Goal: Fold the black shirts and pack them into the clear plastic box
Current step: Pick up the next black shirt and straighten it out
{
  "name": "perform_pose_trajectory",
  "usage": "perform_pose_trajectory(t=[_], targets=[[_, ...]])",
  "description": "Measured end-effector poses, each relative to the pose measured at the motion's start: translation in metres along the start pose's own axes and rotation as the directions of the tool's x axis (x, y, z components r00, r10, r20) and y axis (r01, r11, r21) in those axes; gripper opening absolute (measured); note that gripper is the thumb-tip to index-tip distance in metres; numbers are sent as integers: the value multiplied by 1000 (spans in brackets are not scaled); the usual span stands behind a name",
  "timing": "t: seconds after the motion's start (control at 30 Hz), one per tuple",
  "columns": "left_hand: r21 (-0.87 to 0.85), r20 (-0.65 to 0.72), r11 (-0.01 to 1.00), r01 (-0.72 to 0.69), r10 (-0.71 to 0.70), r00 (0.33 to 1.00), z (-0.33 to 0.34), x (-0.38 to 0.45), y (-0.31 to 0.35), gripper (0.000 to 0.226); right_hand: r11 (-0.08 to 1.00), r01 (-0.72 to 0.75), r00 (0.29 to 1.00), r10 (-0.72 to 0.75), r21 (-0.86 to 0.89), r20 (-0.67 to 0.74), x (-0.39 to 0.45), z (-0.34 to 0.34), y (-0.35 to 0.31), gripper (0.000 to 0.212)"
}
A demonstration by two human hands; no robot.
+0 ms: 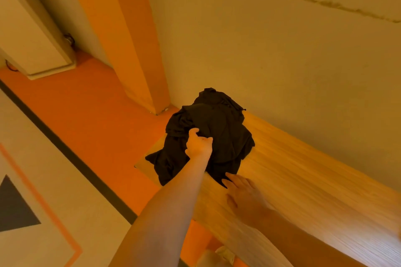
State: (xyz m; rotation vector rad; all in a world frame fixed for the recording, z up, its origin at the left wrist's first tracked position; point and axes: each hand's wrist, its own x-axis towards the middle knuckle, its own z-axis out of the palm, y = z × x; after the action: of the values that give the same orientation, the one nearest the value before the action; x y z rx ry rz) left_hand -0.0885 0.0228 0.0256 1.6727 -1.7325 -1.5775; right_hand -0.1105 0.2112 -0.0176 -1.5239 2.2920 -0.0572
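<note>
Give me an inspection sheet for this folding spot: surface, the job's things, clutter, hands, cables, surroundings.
Surface: wooden table set against the wall, grain blurred by camera motion.
Job's things: heap of black shirts, unfolded, bunched at the table's far left end, part hanging over the edge. Clear plastic box: nothing seen.
Clutter: nothing seen on the table besides the shirts.
Hands: left hand grips a fold of the heap; right hand lies flat with straight fingers on the table at the heap's near edge.
Cables: nothing seen.
Surroundings: plain wall, orange pillar, orange floor, white cabinet at top left.
</note>
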Motion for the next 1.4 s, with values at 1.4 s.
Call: perform_pose_trajectory(t=[1.4], targets=[[632, 35, 324, -704, 896, 444, -83, -6, -44, 15, 677, -38, 782, 478, 735, -400, -12, -83, 25, 21]])
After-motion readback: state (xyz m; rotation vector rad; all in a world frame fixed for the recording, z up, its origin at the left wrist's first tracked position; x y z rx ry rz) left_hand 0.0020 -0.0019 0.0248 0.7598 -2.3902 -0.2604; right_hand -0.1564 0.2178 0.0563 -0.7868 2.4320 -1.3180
